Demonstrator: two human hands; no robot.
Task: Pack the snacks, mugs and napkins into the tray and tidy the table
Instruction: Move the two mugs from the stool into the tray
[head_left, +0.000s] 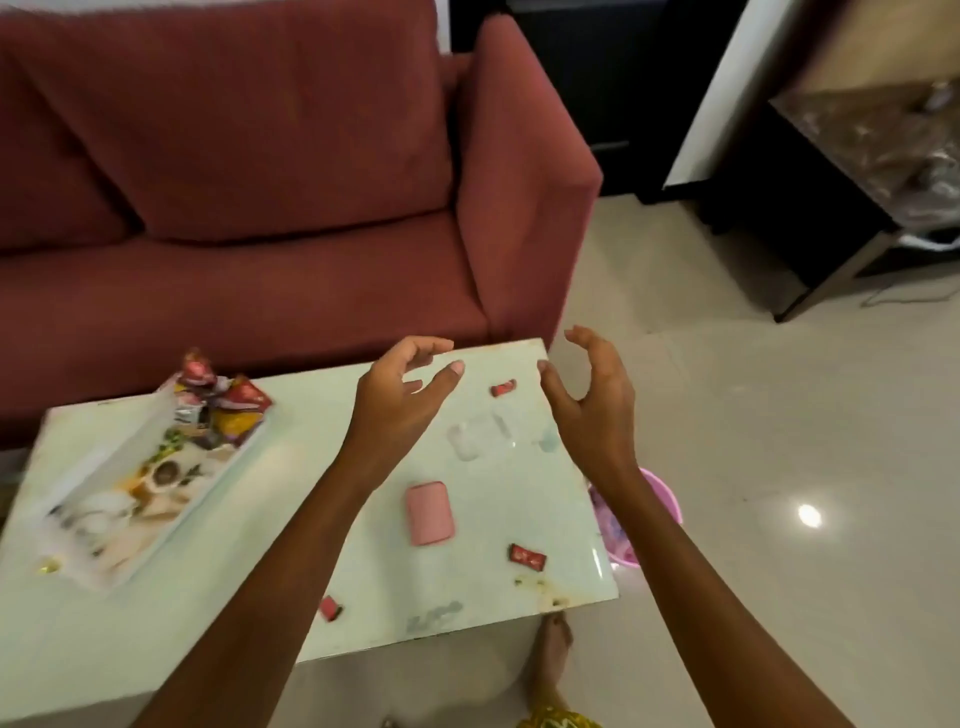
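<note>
Basically tray (156, 483) sitting on table (291, 519) left side, snack packs (228, 402) piled at its far end. 3 small red snacks (504, 387) scattered right. Left hand (402, 395), right hand (589, 395) hovering above, fingers spread, holding nothing.

The tabletop (322, 467) is pale mint green, stained yellow-brown at its near right corner. A printed tray (156, 478) holds red and yellow snack packets (228, 400). The sofa (260, 182) is maroon.

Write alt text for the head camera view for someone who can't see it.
Two empty hands, left hand and right hand, hover open over a pale table holding a tray of snack packets, three loose red candies and a pink case.
</note>
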